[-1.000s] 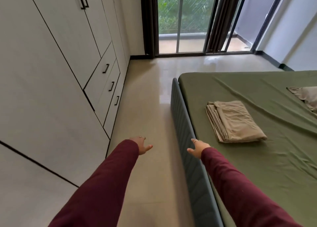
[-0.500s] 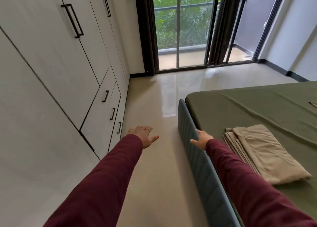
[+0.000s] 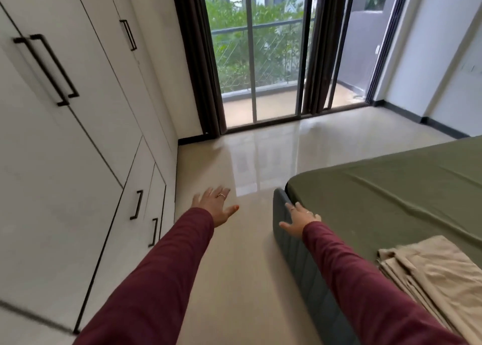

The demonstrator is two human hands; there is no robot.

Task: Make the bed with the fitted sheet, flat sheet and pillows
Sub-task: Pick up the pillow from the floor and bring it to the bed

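Note:
A green fitted sheet (image 3: 391, 196) covers the mattress on the right, with a few long creases. A folded beige flat sheet (image 3: 433, 274) lies on it near the lower right edge. The bed's blue-grey padded frame (image 3: 300, 256) runs along the mattress side. My left hand (image 3: 216, 205) reaches forward over the floor with fingers spread, holding nothing. My right hand (image 3: 300, 219) is stretched out with straight fingers at the frame's top edge near the bed corner; whether it touches the frame is unclear. No pillow is in view.
White wardrobe doors and drawers (image 3: 78, 141) with black handles line the left side. A glossy beige floor (image 3: 234, 266) forms the aisle between wardrobe and bed. Glass balcony doors (image 3: 260, 57) with dark curtains (image 3: 200, 57) stand ahead.
The view has tilted up and moved forward along the aisle. Both hands have advanced toward the bed's far corner. The folded beige sheet has slid toward the lower right of the view.

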